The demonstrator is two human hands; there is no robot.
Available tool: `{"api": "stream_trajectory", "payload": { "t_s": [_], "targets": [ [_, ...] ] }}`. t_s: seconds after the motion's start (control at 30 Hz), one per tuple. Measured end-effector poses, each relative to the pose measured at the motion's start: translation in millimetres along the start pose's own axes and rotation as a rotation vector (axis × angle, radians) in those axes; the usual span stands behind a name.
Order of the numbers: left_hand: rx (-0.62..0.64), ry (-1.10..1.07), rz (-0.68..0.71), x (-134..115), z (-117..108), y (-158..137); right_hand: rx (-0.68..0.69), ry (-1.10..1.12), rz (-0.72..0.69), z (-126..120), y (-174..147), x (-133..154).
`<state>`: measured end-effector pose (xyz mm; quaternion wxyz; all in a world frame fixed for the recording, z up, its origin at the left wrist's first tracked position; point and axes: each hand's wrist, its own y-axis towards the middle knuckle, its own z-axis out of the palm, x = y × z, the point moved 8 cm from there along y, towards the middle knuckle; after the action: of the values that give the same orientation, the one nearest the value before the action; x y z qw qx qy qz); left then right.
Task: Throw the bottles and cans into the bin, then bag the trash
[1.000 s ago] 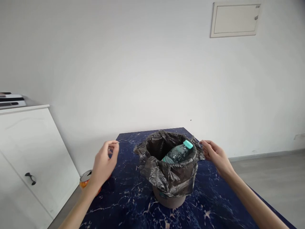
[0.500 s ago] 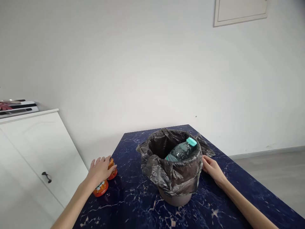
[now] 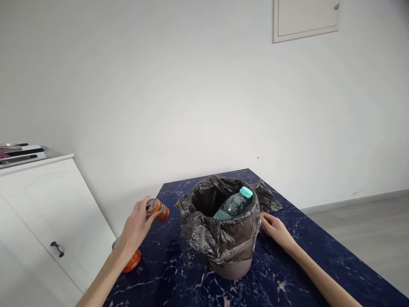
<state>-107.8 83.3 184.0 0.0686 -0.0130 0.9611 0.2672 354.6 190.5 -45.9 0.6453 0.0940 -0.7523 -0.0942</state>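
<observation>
My left hand (image 3: 136,222) grips an orange soda can (image 3: 159,209), tilted with its top towards the hand and lifted off the table. A second orange can (image 3: 132,261) stands below my left forearm, which partly covers it. At the right side of the bin, my right hand (image 3: 277,231) pinches the black garbage bag (image 3: 238,238). That bag lines the grey-brown trash bin (image 3: 230,270) and folds down over its rim. A clear plastic bottle with a turquoise cap (image 3: 234,205) leans inside, cap up against the right rim.
The bin stands on a dark blue marbled table (image 3: 172,277), whose far end meets a white wall (image 3: 198,106). To the left is a white cabinet (image 3: 38,204) with several items on top. Grey floor (image 3: 354,221) shows past the table's right edge.
My left hand has raised one can from the table and brought it slightly right, tilting it. My right hand keeps its place at the bag. The view has shifted slightly.
</observation>
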Motion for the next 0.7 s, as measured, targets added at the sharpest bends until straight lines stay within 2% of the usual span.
{"api": "stream_trajectory", "payload": {
  "t_s": [0.07, 0.13, 0.2, 0.27, 0.37, 0.47, 0.6, 0.7],
  "targets": [
    [-0.166, -0.062, 0.005, -29, -42, 8, 0.001, -0.016, -0.006, 1, 0, 0],
    [-0.361, -0.334, 0.006, -59, -89, 13, 0.002, -0.033, -0.011, 2, 0, 1],
    [-0.390, -0.577, 0.101, -97, -120, 19, 0.003, -0.048, -0.016, 3, 0, 2],
    [-0.324, -0.686, 0.229, -136, -136, 24, 0.003, -0.062, -0.020, 4, 0, 3],
    [-0.143, -0.650, 0.373, -187, -131, 31, 0.004, -0.078, -0.025, 5, 1, 3],
    [0.045, -0.554, 0.468, -223, -107, 35, 0.001, -0.090, -0.029, 5, 3, 1],
    [0.259, -0.414, 0.551, -252, -74, 39, -0.008, -0.106, -0.035, 4, 4, 0],
    [0.358, -0.322, 0.574, -261, -58, 41, -0.006, -0.108, -0.038, 4, 4, 1]
  ]
}}
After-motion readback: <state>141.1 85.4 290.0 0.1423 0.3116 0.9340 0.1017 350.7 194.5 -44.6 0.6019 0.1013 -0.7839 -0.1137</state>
